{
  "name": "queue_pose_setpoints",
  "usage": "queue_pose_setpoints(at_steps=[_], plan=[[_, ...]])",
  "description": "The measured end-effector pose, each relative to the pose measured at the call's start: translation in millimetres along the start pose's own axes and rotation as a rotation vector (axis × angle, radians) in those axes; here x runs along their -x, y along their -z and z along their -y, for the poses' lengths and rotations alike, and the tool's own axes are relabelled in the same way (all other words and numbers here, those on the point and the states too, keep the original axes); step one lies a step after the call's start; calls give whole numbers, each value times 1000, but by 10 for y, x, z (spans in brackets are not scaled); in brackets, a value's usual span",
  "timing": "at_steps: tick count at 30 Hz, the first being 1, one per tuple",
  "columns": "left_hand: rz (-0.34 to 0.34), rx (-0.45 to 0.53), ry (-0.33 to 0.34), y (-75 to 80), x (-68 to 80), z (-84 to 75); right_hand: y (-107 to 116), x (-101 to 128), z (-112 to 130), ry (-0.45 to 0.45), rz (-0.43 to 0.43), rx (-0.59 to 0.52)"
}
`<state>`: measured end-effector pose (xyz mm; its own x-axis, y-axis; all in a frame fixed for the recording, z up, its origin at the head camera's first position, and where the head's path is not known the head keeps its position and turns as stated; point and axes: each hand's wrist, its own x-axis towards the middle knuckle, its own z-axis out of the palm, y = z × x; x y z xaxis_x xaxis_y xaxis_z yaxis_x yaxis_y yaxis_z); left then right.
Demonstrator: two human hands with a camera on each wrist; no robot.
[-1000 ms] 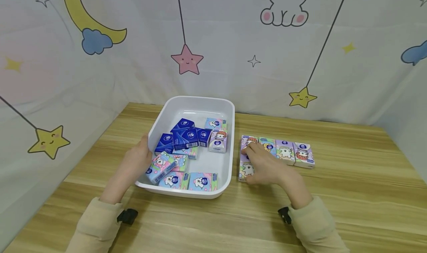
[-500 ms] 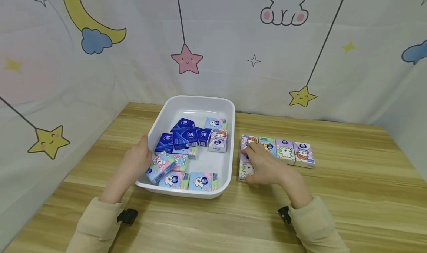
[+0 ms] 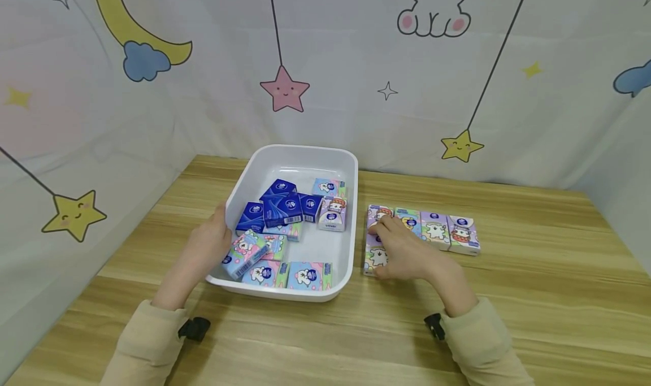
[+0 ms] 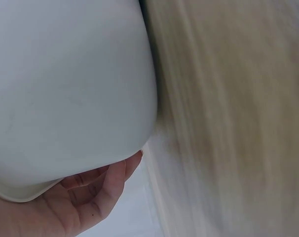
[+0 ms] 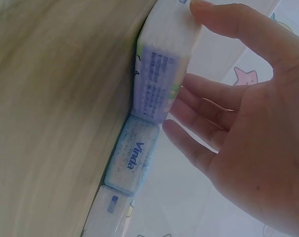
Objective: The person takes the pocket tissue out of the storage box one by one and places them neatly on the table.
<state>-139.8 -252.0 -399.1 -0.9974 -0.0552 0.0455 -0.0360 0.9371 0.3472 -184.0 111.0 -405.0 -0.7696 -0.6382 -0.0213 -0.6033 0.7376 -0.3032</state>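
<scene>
In the head view, my left hand (image 3: pixel 208 239) holds the left side of a white plastic tub (image 3: pixel 351 250). The left wrist view shows its fingers (image 4: pixel 112 182) bent under the rim against the tub's outer wall. Inside lie blue tissue packs (image 3: pixel 282 209) and cartoon-printed ones (image 3: pixel 309 276), some overlapping. My right hand (image 3: pixel 407 253) is over the leftmost tissue packs (image 3: pixel 377 257) of a group on the table. In the right wrist view, its thumb is at one end of a purple-sided tissue pack (image 5: pixel 157 79), with the other fingers at its top edge.
Beside the right hand, a row of tissue packs (image 3: pixel 461 234) extends rightward, side by side. The wooden table (image 3: pixel 325 341) ends at a white printed cloth (image 3: pixel 346 120) behind and at the sides. The tub stands near the back edge.
Both hands, the tub and the packs stay in place. The head view shifts only very slightly.
</scene>
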Motion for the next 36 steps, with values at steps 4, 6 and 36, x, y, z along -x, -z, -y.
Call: queue_pose_setpoints(at_steps=[4,6,36], plan=[[0,-4,-1,2,0,-2,0,-8,-5,-9,-3,1],[3,-2,3,1,-3,-3,4,-10,-4,-15,-3,0],[-46,-22,-47,-22,6,19,177,-26,322,125,-235,109]])
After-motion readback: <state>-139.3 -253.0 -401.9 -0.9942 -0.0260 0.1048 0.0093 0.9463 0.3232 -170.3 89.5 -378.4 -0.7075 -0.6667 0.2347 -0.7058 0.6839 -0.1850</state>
